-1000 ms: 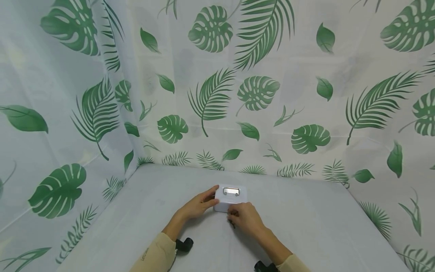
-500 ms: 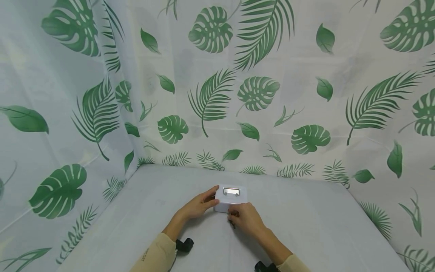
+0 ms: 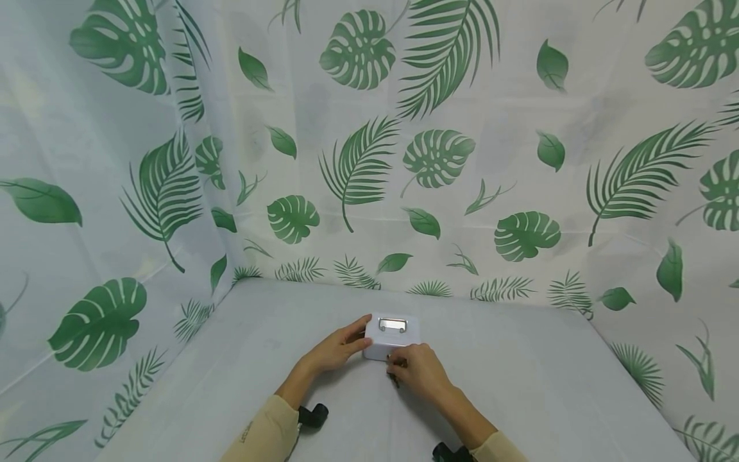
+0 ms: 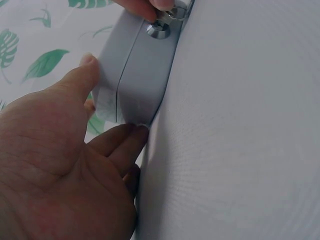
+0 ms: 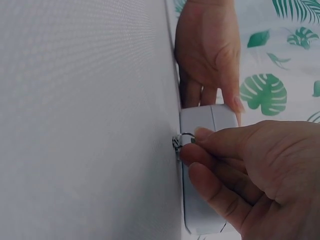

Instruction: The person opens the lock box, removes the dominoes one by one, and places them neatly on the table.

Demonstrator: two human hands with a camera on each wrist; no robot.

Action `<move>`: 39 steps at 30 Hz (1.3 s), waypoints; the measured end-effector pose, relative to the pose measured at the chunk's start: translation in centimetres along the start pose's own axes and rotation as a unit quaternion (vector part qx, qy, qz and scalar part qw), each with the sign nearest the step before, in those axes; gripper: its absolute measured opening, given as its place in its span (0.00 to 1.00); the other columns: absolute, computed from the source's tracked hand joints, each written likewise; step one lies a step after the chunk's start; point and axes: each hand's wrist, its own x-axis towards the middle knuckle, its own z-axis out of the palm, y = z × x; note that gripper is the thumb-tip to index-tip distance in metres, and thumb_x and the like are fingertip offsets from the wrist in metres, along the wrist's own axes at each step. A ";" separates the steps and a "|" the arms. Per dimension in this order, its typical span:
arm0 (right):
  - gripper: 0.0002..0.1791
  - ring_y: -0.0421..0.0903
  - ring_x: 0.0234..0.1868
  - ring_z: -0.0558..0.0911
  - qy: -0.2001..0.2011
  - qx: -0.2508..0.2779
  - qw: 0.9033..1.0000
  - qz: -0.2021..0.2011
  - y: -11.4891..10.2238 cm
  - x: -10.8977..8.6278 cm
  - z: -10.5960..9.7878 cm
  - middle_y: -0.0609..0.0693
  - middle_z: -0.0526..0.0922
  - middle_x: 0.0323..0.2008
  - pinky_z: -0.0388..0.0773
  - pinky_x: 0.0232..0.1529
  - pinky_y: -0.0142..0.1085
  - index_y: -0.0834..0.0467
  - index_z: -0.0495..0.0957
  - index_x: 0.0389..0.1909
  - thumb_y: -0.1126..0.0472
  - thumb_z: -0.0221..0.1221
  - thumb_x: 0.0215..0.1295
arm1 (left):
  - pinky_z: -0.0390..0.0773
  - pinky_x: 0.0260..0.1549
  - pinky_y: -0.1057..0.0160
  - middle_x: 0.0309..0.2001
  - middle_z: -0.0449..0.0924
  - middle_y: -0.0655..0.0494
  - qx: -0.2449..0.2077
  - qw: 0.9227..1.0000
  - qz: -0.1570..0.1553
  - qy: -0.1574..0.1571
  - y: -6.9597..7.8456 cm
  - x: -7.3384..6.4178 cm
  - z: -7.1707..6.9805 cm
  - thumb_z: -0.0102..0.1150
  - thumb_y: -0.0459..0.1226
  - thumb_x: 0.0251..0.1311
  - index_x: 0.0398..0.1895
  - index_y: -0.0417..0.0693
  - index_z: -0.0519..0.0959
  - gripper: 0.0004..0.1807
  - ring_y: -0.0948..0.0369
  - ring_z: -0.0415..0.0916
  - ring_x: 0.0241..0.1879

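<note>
A small white cash box (image 3: pixel 378 351) with a metal handle (image 3: pixel 393 321) on its lid stands on the white table. Its lid is down. My left hand (image 3: pixel 333 350) rests against the box's left end, thumb near the front corner and fingers extended along the side. In the left wrist view, a round metal lock (image 4: pixel 159 32) sits in the front face. There my right hand (image 3: pixel 423 373) pinches a key (image 4: pixel 163 19) at the lock, between thumb and index finger. A ring (image 5: pixel 187 134) with another key (image 5: pixel 176 143) hangs from it. The pinched key is partly hidden by the fingers.
The white-covered table (image 3: pixel 519 372) surrounds the box. White curtains (image 3: pixel 462 256) with green leaf prints stand behind and at both sides. Black wrist cameras (image 3: pixel 314 416) sit at both forearms, by the beige sleeves (image 3: pixel 262 433).
</note>
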 end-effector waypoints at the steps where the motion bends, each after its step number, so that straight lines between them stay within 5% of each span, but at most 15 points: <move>1: 0.02 0.31 0.23 0.75 0.000 0.000 1.000 -0.001 0.0 0.0 0.0 0.42 0.88 0.25 0.74 0.24 0.26 0.57 0.90 0.30 0.65 0.74 0.59 | 0.68 0.74 0.49 0.81 0.59 0.56 0.000 1.000 -0.001 -0.001 0.0 0.0 0.0 0.52 0.54 0.77 0.84 0.60 0.54 0.37 0.54 0.64 0.78; 39: 0.09 0.30 0.18 0.70 0.006 -0.017 1.000 0.010 0.5 -0.1 0.2 0.33 0.77 0.16 0.67 0.18 0.25 0.50 0.86 0.23 0.60 0.74 0.60 | 0.66 0.76 0.49 0.82 0.57 0.58 0.002 1.000 -0.001 -0.002 0.0 0.1 -0.1 0.52 0.54 0.77 0.84 0.61 0.54 0.37 0.54 0.62 0.78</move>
